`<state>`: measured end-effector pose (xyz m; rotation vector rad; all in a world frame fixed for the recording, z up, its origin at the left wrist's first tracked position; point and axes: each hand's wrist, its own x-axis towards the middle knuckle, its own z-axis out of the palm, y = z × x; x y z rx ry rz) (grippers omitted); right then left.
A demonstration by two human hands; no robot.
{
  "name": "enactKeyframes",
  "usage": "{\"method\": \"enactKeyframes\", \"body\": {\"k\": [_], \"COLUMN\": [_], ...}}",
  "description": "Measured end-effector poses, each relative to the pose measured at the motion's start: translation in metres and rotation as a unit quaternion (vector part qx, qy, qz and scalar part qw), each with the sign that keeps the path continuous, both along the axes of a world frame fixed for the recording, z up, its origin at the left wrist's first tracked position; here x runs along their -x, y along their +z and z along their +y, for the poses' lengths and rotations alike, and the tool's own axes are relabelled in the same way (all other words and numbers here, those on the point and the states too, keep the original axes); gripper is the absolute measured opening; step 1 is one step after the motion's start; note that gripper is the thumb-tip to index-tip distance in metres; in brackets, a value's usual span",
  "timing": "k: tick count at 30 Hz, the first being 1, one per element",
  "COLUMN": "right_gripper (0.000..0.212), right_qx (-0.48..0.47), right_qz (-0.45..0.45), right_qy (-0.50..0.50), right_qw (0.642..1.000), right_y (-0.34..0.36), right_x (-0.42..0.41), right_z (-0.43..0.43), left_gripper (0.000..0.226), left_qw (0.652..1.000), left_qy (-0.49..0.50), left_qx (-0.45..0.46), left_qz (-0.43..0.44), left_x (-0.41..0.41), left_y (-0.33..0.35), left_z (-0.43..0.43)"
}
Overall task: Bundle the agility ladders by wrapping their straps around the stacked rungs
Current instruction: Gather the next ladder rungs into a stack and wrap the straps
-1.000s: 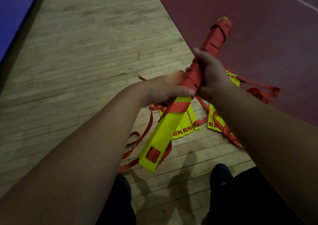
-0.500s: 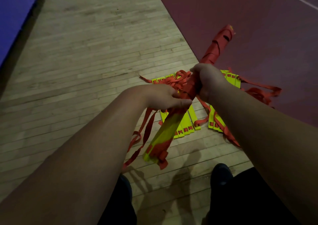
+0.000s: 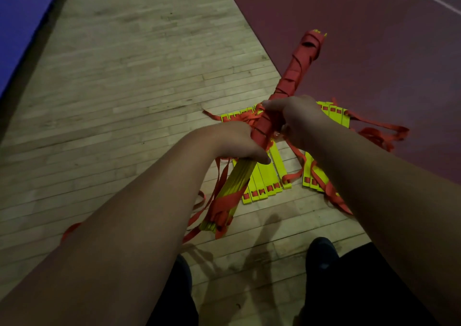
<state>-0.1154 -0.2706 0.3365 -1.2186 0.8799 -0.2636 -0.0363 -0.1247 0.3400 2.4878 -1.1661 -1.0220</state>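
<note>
Both hands hold one bundle (image 3: pixel 263 128) of stacked yellow rungs in the air above the floor (image 3: pixel 129 81). It slants from low and near the person up and away to the right. The left hand (image 3: pixel 232 141) grips it just below the middle, fingers curled round the far side and the thumb lying across the near face. The right hand (image 3: pixel 296 121) is closed round it just above, close beside the left, with a short stretch of wrapped bundle showing between them.

From the hands to the far tip the bundle is bound in turns of red strap (image 3: pixel 299 61) – only a sliver of yellow shows at the very end. Below the left hand the yellow edges (image 3: pixel 234 183) are mostly bare, crossed by one slanting band of strap near the lower end. Loose lengths (image 3: pixel 220 176) hang from under the left hand down past that end, and some reach the floor.

Under the bundle lie more ladders, unbundled. One fan of flat rungs (image 3: pixel 265 176) lies on the wood directly beneath the hands, and a second set (image 3: pixel 311 173) lies under the right forearm. Tangled straps (image 3: pixel 381 133) trail from them onto the red court (image 3: pixel 361 38).

A blue mat (image 3: pixel 22 14) edges the wood at far left. A dark shoe (image 3: pixel 321 253) stands on the boards near the bottom – the other is mostly hidden behind the left arm.
</note>
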Motion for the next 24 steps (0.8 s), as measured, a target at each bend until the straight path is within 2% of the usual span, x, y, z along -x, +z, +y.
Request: {"method": "enactKeyframes", "body": {"k": [2, 4, 6, 8, 10, 11, 12, 14, 18, 21, 23, 24], "right_gripper": [0.052, 0.04, 0.027, 0.021, 0.022, 0.026, 0.027, 0.022, 0.018, 0.015, 0.004, 0.009], "right_qx": [-0.01, -0.028, -0.072, -0.156, -0.227, -0.245, -0.256, -0.253, -0.172, -0.083, -0.058, -0.06], "right_qz": [-0.003, -0.024, -0.072, -0.147, -0.218, -0.236, -0.24, -0.214, -0.087, -0.017, 0.022, 0.03], "right_qy": [-0.001, -0.006, -0.02, -0.041, -0.062, -0.063, -0.06, -0.052, -0.062, -0.084, -0.074, -0.064], "right_qw": [1.0, 0.999, 0.995, 0.976, 0.947, 0.938, 0.935, 0.942, 0.979, 0.993, 0.995, 0.996], "right_y": [0.002, 0.009, 0.017, 0.028, 0.036, 0.036, 0.035, 0.029, 0.011, -0.003, -0.004, -0.004], "right_x": [0.002, 0.006, 0.009, 0.011, 0.011, 0.012, 0.011, 0.01, 0.004, 0.001, 0.001, 0.0], "right_z": [0.0, 0.004, 0.005, 0.004, 0.002, 0.001, 0.0, -0.001, -0.004, -0.008, -0.008, -0.007], "left_gripper": [0.041, 0.044, 0.052, 0.047, 0.039, 0.036, 0.033, 0.036, 0.053, 0.066, 0.068, 0.071], "left_qw": [0.999, 0.991, 0.96, 0.922, 0.892, 0.887, 0.892, 0.923, 0.988, 0.999, 0.997, 0.995], "left_qy": [0.017, 0.052, 0.094, 0.101, 0.097, 0.095, 0.092, 0.074, 0.013, -0.042, -0.061, -0.064], "left_qx": [0.019, 0.061, 0.112, 0.151, 0.175, 0.18, 0.179, 0.154, 0.072, 0.0, -0.043, -0.055], "left_qz": [0.026, 0.108, 0.24, 0.341, 0.406, 0.414, 0.405, 0.345, 0.134, -0.003, -0.037, -0.047], "left_x": [0.002, 0.005, 0.007, 0.011, 0.015, 0.017, 0.017, 0.017, 0.014, 0.01, 0.012, 0.013], "left_y": [0.004, 0.008, 0.013, 0.018, 0.02, 0.021, 0.021, 0.022, 0.019, 0.016, 0.012, 0.007], "left_z": [0.0, 0.002, 0.005, 0.006, 0.006, 0.005, 0.005, 0.002, -0.002, 0.0, 0.001, 0.001]}}
